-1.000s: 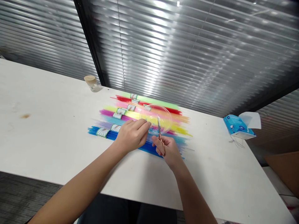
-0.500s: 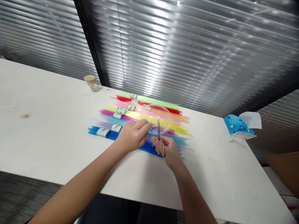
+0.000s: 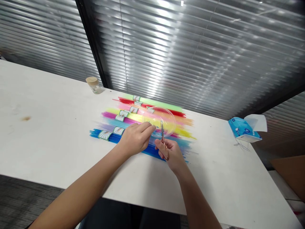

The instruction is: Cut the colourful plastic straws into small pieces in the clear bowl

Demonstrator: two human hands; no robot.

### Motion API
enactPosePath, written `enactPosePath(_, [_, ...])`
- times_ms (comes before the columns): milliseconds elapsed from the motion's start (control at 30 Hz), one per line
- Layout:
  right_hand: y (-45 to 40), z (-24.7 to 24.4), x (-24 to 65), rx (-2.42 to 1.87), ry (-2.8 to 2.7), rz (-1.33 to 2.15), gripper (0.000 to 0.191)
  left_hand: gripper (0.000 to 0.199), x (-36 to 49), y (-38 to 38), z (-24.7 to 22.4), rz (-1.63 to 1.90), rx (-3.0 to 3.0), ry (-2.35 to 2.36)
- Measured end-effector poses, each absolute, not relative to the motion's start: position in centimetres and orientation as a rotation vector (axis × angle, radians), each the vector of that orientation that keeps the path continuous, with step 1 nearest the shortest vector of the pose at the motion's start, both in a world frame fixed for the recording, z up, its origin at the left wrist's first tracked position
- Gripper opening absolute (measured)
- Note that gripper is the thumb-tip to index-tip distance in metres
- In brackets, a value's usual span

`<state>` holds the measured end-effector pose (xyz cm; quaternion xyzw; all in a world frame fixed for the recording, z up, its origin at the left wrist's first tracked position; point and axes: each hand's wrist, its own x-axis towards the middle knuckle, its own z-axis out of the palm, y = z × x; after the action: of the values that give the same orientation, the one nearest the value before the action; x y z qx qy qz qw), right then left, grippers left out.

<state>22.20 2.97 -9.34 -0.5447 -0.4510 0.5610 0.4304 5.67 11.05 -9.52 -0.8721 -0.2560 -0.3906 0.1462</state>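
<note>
The fingers of my left hand [image 3: 137, 136] are pinched together on a thin pale straw [image 3: 158, 128], whose short end pokes out toward the scissors. My right hand [image 3: 173, 156] grips scissors [image 3: 162, 135] with copper-coloured handles, blades pointing up and away from me. The blades are beside the straw's end, close together. Behind both hands, a clear round plastic bowl [image 3: 174, 124] rests on the bundles, with small coloured bits in it. Underneath lie bundles of thin straws, among them blue straws [image 3: 152, 152], yellow straws [image 3: 184, 132] and red straws [image 3: 177, 112], with patterned paper bands.
A jar with a wooden-looking lid [image 3: 92, 83] stands at the table's back edge, left of the bundles. To the right lies a blue tissue pack [image 3: 243, 128] with a tissue sticking out. Slatted blinds [image 3: 190, 57] rise behind the white table [image 3: 59, 127].
</note>
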Motion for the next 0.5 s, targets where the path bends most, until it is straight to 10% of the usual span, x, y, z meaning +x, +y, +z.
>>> enactPosePath(500, [2.95, -9.55, 22.13, -1.38, -1.13, 1.426, 0.054, 0.019, 5.74, 11.06, -9.63, -1.144, -2.509, -0.713])
